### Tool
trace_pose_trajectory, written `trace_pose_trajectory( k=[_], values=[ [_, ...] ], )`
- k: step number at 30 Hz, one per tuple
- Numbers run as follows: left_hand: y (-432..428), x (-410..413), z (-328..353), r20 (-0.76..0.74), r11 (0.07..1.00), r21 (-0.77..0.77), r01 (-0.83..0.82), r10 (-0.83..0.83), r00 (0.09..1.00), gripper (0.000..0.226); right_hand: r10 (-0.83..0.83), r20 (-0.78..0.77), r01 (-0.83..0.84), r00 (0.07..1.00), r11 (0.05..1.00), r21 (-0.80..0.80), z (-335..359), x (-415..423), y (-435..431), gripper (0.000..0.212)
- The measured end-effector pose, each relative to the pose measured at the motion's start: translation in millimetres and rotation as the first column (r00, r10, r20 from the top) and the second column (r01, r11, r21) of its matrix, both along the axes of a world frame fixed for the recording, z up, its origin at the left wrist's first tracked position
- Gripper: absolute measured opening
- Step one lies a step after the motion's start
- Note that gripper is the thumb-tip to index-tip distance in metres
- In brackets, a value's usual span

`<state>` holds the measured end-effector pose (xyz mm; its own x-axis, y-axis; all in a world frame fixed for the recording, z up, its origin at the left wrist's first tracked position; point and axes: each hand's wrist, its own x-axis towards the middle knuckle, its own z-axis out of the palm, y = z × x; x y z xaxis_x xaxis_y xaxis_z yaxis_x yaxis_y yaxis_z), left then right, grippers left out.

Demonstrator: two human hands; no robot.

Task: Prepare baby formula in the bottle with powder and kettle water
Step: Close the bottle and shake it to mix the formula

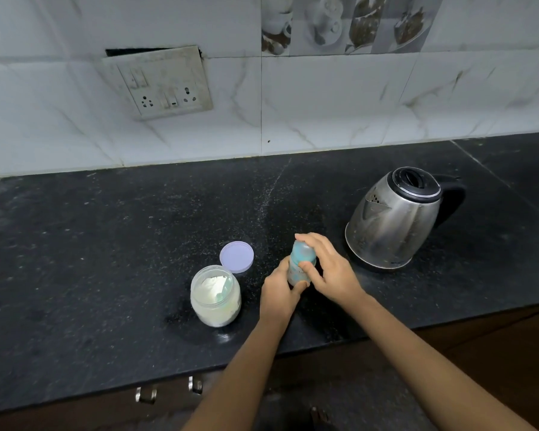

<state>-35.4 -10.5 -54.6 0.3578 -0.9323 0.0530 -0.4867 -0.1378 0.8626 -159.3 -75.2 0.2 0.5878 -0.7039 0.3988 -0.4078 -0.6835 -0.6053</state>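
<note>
Centre: the bottle point(301, 265) stands upright on the near half of the desk point(106, 244). The hands hide whether its base touches the desk.

The left hand point(277, 295) has its grip closed round the bottle's lower body, thumb in front and fingers behind. This likely braces the bottle against turning. The right hand point(330, 272) has its grip curled over the teal cap point(304, 251), fingers arched across the dome and thumb on the near side. That hold suits twisting, but whether the cap is going on or coming off cannot be told. The tinted wall hides the bottle's contents.

At 9 o'clock of the bottle, just beside the left hand, is the jar point(215, 298). It is open and holds powder, with a pale scoop point(224, 289) resting inside against its 3 o'clock wall, so powder is within easy reach. The lid point(236, 256) lies flat on the desk at 1 o'clock of the jar, close by but out of the hands' path.

At 2 o'clock of the bottle, near but apart, is the kettle point(392, 219). Its top is shut, its spout points toward 9 o'clock and its handle toward 3 o'clock. This probably lets the right hand lift it and pour toward the bottle.

Periphery: a tiled wall point(355, 104) runs along 12 o'clock. A socket plate point(159, 82) at 11 o'clock has its top edge standing off the wall. Drawer handles point(146, 395) sit below the desk's edge at 7 o'clock.
</note>
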Motion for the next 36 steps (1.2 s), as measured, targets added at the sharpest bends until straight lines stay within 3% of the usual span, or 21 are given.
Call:
trace_pose_trajectory(
  k=[6,13,19,23,27,29,32,34,36],
  values=[
    [0,-3,-2,0.041,0.996,-0.075,-0.047,0.050,0.998,0.037,-0.136,0.116,0.145,0.984,0.986,-0.076,-27,18,8,0.045],
    [1,-5,-7,0.037,0.994,-0.104,-0.033,0.037,0.999,0.046,-0.120,0.161,0.127,0.980,0.991,-0.033,-27,20,10,0.047],
    [3,-8,-3,0.032,0.995,-0.097,-0.028,0.031,0.999,0.047,-0.114,0.065,0.117,0.991,0.992,-0.039,-12,7,4,0.048],
    [2,-13,-1,0.019,0.995,-0.050,-0.085,0.086,0.996,0.042,-0.263,-0.036,0.254,0.964,0.953,-0.165,-10,18,3,0.048],
    [2,-13,2,0.046,0.995,-0.006,-0.103,0.103,0.994,0.037,-0.373,0.051,0.377,0.926,0.918,-0.125,-16,30,7,0.052],
    [4,-11,3,0.119,0.996,0.023,-0.086,0.083,0.989,0.039,-0.306,0.087,0.309,0.948,0.951,-0.026,-20,27,6,0.057],
    [12,-3,-8,0.373,0.998,-0.001,-0.070,0.065,0.926,0.066,-0.088,0.152,0.064,0.985,0.986,0.156,-26,16,3,0.078],
    [20,2,-21,0.494,0.997,-0.018,-0.079,0.078,0.866,0.074,0.016,0.179,-0.050,0.984,0.981,0.187,-26,9,-4,0.087],
    [24,5,-29,0.518,0.997,0.002,-0.080,0.068,0.853,0.071,0.084,0.189,-0.124,0.978,0.969,0.215,-24,4,-16,0.093]
  ],
)
